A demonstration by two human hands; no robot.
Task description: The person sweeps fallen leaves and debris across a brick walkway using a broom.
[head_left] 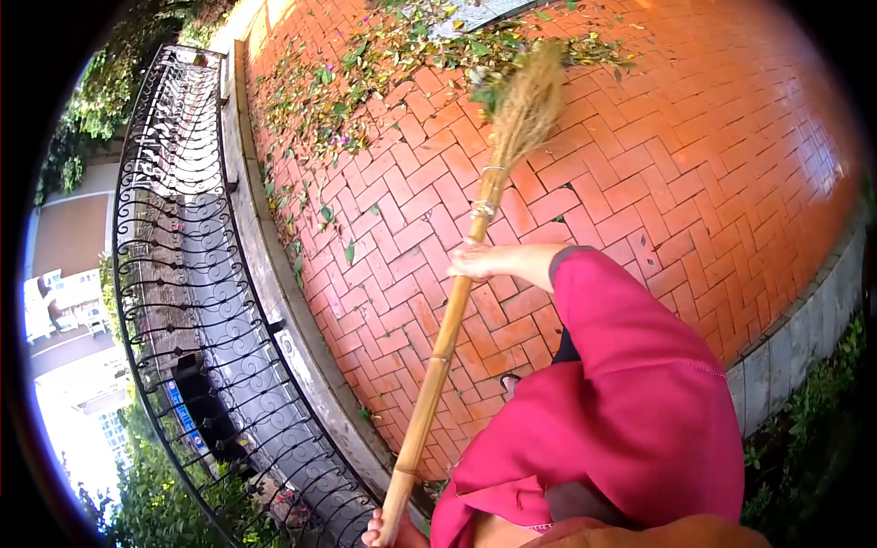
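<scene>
A broom with a bamboo handle [429, 402] slants across the view, its straw bristles [534, 96] spread at the far end. My right hand [472, 261] wraps round the handle below the wire bindings, with the arm stretched out in a pink sleeve. Near the handle's top end, at the bottom edge of the view, my left hand [388, 532] is closed round the bamboo and partly cut off. The bristle tips lie against fallen leaves [393, 68] and a few purple petals on red brick paving.
A black wrought-iron railing [174, 301] on a stone curb [274, 310] runs along the left, with a lower paved way beyond. A low grey wall [786, 365] and plants border the right. My foot [510, 382] shows below the shirt.
</scene>
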